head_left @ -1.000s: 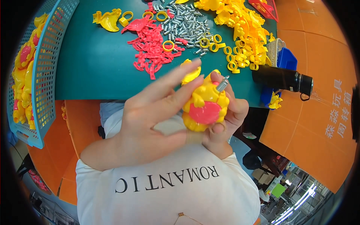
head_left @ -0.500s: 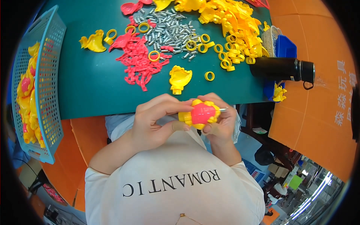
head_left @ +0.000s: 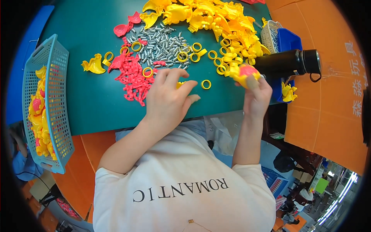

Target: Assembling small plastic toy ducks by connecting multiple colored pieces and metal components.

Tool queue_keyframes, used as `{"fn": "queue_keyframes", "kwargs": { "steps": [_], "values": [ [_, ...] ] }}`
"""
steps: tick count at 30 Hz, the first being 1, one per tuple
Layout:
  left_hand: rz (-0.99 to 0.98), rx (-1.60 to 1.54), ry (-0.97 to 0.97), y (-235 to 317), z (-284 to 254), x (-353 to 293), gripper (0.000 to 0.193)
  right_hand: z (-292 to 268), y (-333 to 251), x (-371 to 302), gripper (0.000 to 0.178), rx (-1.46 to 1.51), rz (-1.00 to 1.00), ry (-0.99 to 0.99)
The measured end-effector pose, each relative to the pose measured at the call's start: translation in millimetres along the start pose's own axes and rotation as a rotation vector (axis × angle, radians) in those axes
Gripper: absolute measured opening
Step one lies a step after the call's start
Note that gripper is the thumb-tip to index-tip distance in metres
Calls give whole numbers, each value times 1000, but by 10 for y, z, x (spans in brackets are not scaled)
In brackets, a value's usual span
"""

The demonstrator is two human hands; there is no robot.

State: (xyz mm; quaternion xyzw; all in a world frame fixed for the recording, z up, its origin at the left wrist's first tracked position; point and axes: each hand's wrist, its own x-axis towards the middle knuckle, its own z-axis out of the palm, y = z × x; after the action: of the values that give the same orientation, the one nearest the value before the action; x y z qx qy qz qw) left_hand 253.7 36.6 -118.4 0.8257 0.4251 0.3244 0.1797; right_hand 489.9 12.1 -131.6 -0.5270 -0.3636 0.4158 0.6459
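Observation:
My left hand (head_left: 168,96) is stretched over the near part of the green table, fingers apart. Beneath it a bit of a yellow plastic shell (head_left: 180,84) peeks out, mostly hidden by the fingers; whether they touch it I cannot tell. My right hand (head_left: 258,94) is closed round a yellow plastic toy piece with a pink front (head_left: 245,73), raised beside the black bottle and slightly blurred. A loose yellow ring (head_left: 206,84) lies on the table between my hands.
Small metal cylinders (head_left: 164,44), pink plastic parts (head_left: 131,77) and yellow shells (head_left: 216,17) lie in heaps. A blue basket (head_left: 58,104) of yellow-and-pink pieces stands at left. At right are a black bottle (head_left: 280,63), a blue bin (head_left: 290,41) and orange cardboard (head_left: 317,112).
My hands have parted. The right one has carried the yellow-and-pink piece away to the right and farther out; the left one has let go of it and moved forward over the yellow shell.

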Motion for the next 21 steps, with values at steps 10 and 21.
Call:
{"fn": "queue_keyframes", "kwargs": {
  "steps": [10, 21],
  "values": [
    [-2, 186, 20, -151, 32, 50, 20, 295, 7, 644, 45, -601, -144, -169],
    [-1, 93, 27, -123, 78, 359, 19, 335, -3, 909, 51, -1097, -165, -334]
  ]
}}
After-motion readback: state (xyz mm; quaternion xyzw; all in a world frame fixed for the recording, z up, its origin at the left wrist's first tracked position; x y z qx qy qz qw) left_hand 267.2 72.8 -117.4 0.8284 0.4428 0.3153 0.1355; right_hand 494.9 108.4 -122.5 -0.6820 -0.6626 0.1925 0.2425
